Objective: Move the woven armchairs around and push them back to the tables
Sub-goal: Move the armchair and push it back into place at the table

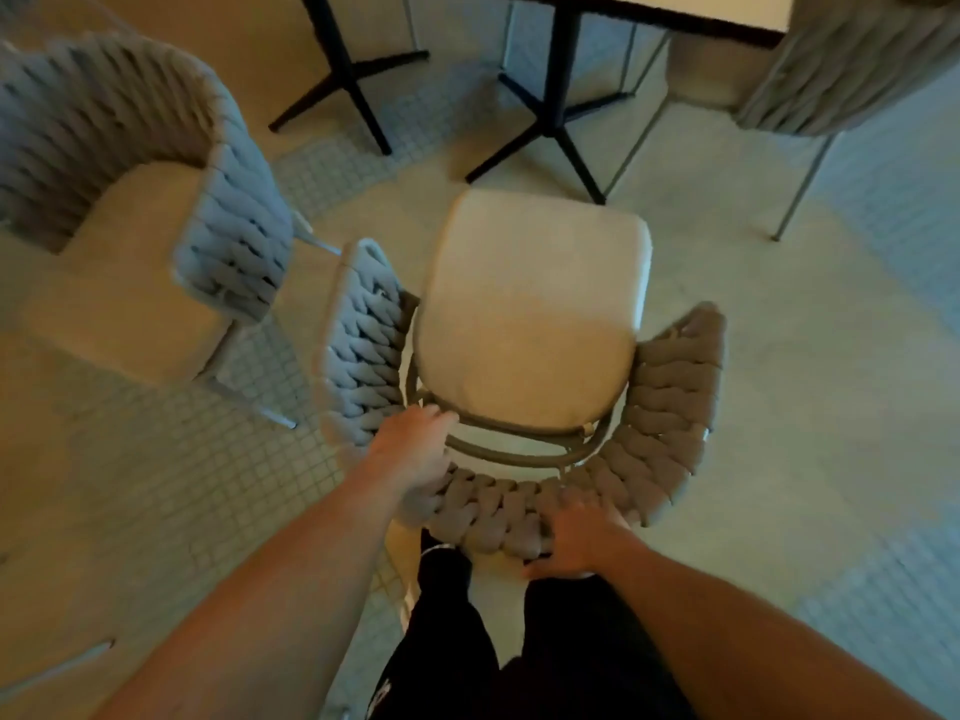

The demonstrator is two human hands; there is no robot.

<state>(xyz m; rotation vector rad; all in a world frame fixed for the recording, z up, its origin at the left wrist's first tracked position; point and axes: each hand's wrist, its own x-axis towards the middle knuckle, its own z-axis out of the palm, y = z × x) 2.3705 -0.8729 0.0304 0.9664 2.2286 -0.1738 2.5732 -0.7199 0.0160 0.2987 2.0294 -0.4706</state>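
A woven armchair [670,402] with a cream seat cushion stands right in front of me, its seat facing a table [691,7] with a black cross-shaped base. My left hand [415,454] grips the left part of its curved woven backrest. My right hand [576,537] grips the backrest's right rear part, fingers curled over the top. A second woven armchair [228,220] stands to the left, turned toward the lower left.
Another black table base [348,80] stands at the upper left. A third chair [852,65] with thin metal legs is at the upper right, by the table. The floor is small-tiled. My dark-trousered legs are directly behind the chair.
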